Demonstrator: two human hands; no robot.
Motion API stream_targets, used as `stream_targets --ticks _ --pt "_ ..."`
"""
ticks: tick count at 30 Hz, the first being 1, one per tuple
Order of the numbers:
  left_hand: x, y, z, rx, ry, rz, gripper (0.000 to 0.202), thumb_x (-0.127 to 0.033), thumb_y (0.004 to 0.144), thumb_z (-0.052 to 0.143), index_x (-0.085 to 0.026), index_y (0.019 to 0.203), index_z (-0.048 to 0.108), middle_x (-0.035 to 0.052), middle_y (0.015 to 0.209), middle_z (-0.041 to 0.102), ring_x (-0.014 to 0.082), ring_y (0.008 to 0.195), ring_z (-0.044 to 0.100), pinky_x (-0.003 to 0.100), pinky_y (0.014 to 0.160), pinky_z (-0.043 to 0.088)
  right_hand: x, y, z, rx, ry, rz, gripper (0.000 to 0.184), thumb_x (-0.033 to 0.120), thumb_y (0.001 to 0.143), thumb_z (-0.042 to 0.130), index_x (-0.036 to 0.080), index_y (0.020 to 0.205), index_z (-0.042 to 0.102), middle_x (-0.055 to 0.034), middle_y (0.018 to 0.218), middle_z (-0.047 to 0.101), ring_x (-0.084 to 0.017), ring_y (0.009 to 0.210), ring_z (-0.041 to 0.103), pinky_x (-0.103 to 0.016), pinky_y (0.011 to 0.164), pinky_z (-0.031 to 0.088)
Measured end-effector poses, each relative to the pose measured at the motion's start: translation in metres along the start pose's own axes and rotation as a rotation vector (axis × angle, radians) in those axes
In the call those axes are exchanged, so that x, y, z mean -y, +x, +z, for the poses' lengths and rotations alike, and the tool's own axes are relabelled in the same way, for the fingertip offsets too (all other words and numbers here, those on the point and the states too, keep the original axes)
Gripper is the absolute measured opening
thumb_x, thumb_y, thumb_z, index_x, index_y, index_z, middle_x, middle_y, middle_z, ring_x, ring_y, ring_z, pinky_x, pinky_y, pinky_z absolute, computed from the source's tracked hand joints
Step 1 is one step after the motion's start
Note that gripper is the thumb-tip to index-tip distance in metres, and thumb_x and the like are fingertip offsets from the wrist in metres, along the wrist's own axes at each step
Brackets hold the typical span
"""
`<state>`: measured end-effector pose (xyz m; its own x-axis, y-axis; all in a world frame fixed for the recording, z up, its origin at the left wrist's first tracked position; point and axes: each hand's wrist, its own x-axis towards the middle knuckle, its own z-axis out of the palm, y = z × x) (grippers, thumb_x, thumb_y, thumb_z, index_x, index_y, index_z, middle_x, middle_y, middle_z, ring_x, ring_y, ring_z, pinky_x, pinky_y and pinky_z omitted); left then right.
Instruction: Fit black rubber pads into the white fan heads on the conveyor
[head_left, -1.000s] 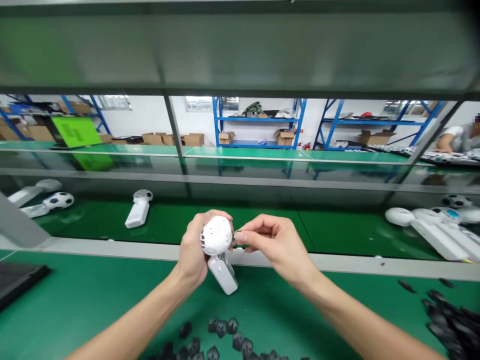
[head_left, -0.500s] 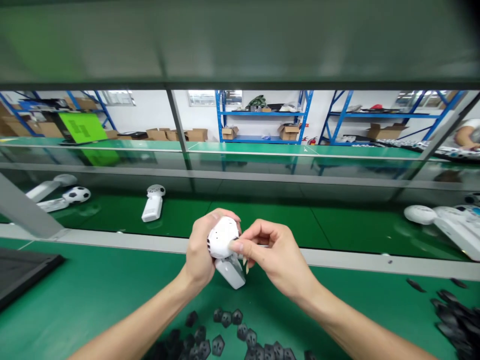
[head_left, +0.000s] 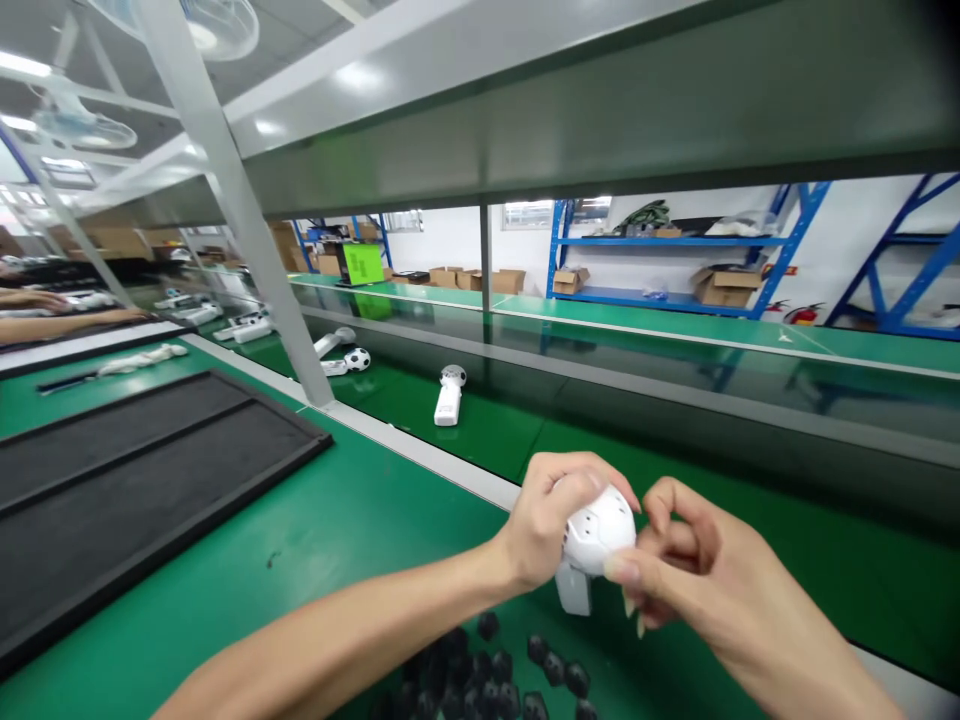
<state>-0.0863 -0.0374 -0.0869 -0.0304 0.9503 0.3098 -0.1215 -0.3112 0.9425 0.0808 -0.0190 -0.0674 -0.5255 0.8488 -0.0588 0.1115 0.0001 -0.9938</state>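
Note:
My left hand point(head_left: 551, 515) is wrapped round the ball-shaped head of a white handheld fan point(head_left: 600, 530). Small holes and panel lines mark the head, and its short handle point(head_left: 574, 588) points downward. My right hand point(head_left: 682, 560) is at the right side of the head, with the thumb tip at its lower edge and the other fingers curled. Anything between those fingertips is hidden. Below my hands, a loose heap of small black pentagon pieces point(head_left: 499, 668) lies on the green bench point(head_left: 360, 540).
Beyond the bench edge, another white fan point(head_left: 448, 398) lies on the dark green belt point(head_left: 510, 430), with a football-patterned one point(head_left: 357, 360) farther left. A black tray point(head_left: 150, 470) covers the bench at left. A metal post point(head_left: 255, 240) rises there. Another person's arm point(head_left: 67, 325) shows far left.
My view has swung left, bringing the black tray and the other person's arm into sight. The fan's head is turned somewhat, and my right fingers have shifted to its lower edge.

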Motion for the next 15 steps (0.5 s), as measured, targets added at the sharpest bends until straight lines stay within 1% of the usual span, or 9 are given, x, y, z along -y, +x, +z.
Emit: stream_targets --ticks 3,6,8,10,11,12,13,14,15 --pt "0.0 0.001 -0.001 -0.005 -0.007 -0.012 0.039 -0.046 0.083 0.056 -0.013 0.072 0.073 0.0101 0.066 0.066 0.018 0.056 0.053 0.03 0.054 0.036 -0.009 -0.001 0.004 -0.062 -0.095 -0.09 0.053 0.061 0.073 0.09 0.025 0.08 0.051 0.0028 0.059 0.066 -0.02 0.056 0.064 -0.027 0.054 0.055" --pt "0.001 0.002 -0.003 0.001 -0.031 -0.004 0.039 -0.047 0.084 0.057 -0.013 0.073 0.073 0.0104 0.066 0.067 0.0178 0.055 0.053 0.029 0.053 0.036 -0.022 -0.003 0.005 -0.159 -0.21 -0.279 0.047 0.061 0.082 0.083 0.026 0.081 0.053 0.0036 0.062 0.065 -0.017 0.053 0.059 -0.025 0.049 0.05" --pt "0.0 0.002 -0.004 0.001 -0.045 0.009 0.04 -0.048 0.084 0.058 -0.013 0.073 0.073 0.0105 0.066 0.067 0.0179 0.055 0.054 0.029 0.052 0.036 -0.027 -0.004 0.004 -0.212 -0.287 -0.385 0.045 0.062 0.087 0.08 0.027 0.08 0.053 0.0041 0.063 0.062 -0.016 0.052 0.056 -0.024 0.047 0.048" --pt "-0.001 0.002 -0.003 0.001 -0.066 0.009 0.041 -0.049 0.083 0.06 -0.012 0.074 0.073 0.0107 0.066 0.067 0.0182 0.055 0.055 0.029 0.052 0.037 -0.026 -0.002 0.002 -0.241 -0.362 -0.425 0.045 0.063 0.09 0.078 0.027 0.08 0.053 0.0043 0.064 0.059 -0.015 0.053 0.054 -0.023 0.047 0.046" --pt "-0.001 0.002 -0.002 -0.008 -0.094 0.001 0.042 -0.05 0.083 0.06 -0.012 0.074 0.073 0.0107 0.066 0.066 0.0184 0.056 0.055 0.029 0.052 0.037 -0.025 0.0 0.001 -0.26 -0.39 -0.426 0.045 0.064 0.089 0.078 0.027 0.082 0.053 0.0035 0.067 0.061 -0.016 0.056 0.056 -0.023 0.048 0.048" --pt "-0.001 0.002 0.0 -0.023 -0.144 -0.015 0.042 -0.051 0.082 0.061 -0.012 0.074 0.073 0.0104 0.065 0.066 0.0185 0.056 0.056 0.029 0.052 0.038 -0.024 0.003 0.002 -0.283 -0.4 -0.433 0.046 0.066 0.087 0.078 0.027 0.085 0.054 0.0016 0.073 0.064 -0.017 0.06 0.06 -0.024 0.05 0.051" --pt "-0.001 0.003 0.002 -0.048 -0.216 -0.035 0.041 -0.051 0.08 0.061 -0.012 0.074 0.073 0.0099 0.064 0.065 0.0185 0.055 0.056 0.029 0.052 0.04 -0.024 0.006 0.003 -0.304 -0.389 -0.439 0.048 0.068 0.084 0.08 0.026 0.092 0.057 -0.0019 0.085 0.07 -0.02 0.07 0.066 -0.026 0.056 0.056" --pt "0.0 0.005 0.004 -0.079 -0.302 -0.063 0.04 -0.052 0.079 0.06 -0.013 0.075 0.072 0.0092 0.064 0.065 0.0186 0.053 0.056 0.029 0.052 0.041 -0.025 0.01 0.006 -0.309 -0.362 -0.433 0.054 0.069 0.081 0.082 0.026 0.105 0.06 -0.0061 0.099 0.073 -0.023 0.082 0.072 -0.029 0.065 0.062" --pt "0.001 0.008 0.005 -0.118 -0.391 -0.096 0.04 -0.053 0.078 0.059 -0.014 0.076 0.071 0.0087 0.064 0.066 0.019 0.052 0.056 0.029 0.051 0.041 -0.028 0.012 0.009 -0.284 -0.328 -0.408 0.066 0.07 0.079 0.082 0.025 0.122 0.06 -0.0099 0.113 0.074 -0.026 0.094 0.075 -0.033 0.074 0.065"
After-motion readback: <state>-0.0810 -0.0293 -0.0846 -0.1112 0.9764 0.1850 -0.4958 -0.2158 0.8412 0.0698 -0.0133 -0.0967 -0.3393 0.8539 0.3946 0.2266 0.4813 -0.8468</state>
